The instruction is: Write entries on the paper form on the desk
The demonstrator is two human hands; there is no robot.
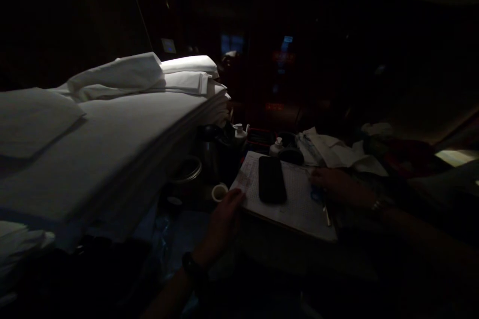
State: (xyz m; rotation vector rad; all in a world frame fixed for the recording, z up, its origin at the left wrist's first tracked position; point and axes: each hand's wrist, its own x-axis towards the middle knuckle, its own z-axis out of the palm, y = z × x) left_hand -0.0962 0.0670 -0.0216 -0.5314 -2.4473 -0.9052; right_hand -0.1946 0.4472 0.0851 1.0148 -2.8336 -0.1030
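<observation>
Dark cart: phone point(272, 179) on clipboard point(299, 204) (hands beside).

At left we see a tall stack of white folded cloth sheets point(112, 144), matt and smooth, with soft creases at the far end. Right of centre we note a white printed paper sheet on a board point(299, 199), matt, carrying a black rectangular phone point(272, 179) with a smooth, faintly glossy face. Beyond it stand small white plastic pump bottles point(276, 146). A dark metal kettle point(211, 152) shows a dull sheen. Crumpled white cloth point(333, 152) lies far right.
</observation>
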